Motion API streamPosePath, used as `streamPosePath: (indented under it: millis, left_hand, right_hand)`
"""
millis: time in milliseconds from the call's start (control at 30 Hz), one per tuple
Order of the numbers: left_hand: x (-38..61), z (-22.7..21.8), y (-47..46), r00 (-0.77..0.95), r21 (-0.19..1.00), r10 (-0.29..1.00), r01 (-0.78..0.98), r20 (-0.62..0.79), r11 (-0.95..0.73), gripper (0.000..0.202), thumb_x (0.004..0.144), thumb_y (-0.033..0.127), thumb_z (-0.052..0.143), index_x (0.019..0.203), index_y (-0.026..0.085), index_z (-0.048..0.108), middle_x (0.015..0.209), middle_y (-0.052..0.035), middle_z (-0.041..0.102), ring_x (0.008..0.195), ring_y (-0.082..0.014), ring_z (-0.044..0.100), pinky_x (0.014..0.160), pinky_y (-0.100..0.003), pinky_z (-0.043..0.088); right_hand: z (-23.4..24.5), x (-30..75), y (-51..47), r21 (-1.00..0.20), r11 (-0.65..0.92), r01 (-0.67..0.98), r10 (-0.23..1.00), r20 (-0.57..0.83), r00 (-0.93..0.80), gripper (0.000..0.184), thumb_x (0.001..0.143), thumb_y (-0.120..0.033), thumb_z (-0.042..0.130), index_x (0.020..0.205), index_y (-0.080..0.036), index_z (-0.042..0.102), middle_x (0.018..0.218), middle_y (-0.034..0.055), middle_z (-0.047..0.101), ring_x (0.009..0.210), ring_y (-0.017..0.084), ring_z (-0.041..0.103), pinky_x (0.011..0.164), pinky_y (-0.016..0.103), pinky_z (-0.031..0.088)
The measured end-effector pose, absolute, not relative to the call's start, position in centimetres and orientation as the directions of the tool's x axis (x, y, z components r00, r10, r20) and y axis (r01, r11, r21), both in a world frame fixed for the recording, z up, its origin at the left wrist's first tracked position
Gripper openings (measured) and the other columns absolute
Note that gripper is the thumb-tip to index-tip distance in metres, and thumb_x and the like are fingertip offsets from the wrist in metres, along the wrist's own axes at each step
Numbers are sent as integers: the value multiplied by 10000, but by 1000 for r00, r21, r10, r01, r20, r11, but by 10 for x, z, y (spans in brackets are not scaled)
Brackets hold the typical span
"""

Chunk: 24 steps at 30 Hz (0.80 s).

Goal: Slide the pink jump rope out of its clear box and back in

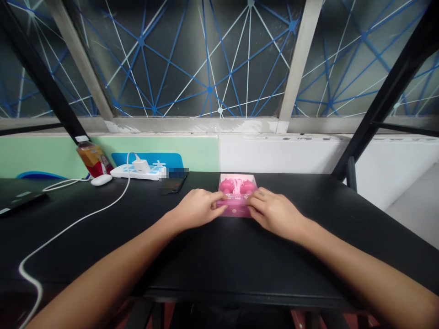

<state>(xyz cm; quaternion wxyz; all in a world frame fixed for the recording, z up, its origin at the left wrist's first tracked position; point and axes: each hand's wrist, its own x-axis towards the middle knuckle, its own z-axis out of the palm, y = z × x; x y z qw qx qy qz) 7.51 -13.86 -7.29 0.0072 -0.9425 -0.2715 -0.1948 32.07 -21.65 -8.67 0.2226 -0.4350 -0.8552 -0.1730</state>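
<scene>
**Pink box [234, 211] being held at both sides**

A drink bottle [92, 157] is being stood near the wall, likely out of the way. A white plug [141, 166] is being held in the power strip [120, 172], its cable [103, 208] being led leftward towards the near edge. The box's left edge is being gripped by the left hand [196, 208]. The box is being rested on the black desk [236, 260], apparently steadied against sliding; its right edge is being gripped by the right hand [276, 211].
</scene>
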Motion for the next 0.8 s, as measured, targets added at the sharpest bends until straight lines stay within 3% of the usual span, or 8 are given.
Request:
streamPosePath:
  millis: [233,500,800]
  left_hand:
    - [75,-73,-139,786,83,485,494,383,-866,218,911,325,565,1075,233,675,682,16,657,585,-122,603,583,-222,411]
    - [78,-73,-138,824,54,434,447,365,-893,191,922,274,531,927,205,708,594,22,597,541,-114,558,553,-232,368]
    - [77,-72,-137,837,46,423,436,347,-899,231,933,266,503,871,199,716,638,0,640,568,-126,570,570,-244,366]
  right_hand:
    - [-86,325,-216,93,577,811,682,492,-541,214,958,-222,450,889,-187,650,881,60,634,869,199,555,648,308,462]
    - [-86,328,-217,79,595,800,679,484,-552,218,945,-204,465,902,-188,678,923,65,653,901,204,567,678,316,480]
    - [-84,326,-218,39,605,795,685,483,-545,218,943,-200,472,924,-191,690,936,70,657,915,209,579,722,328,503]
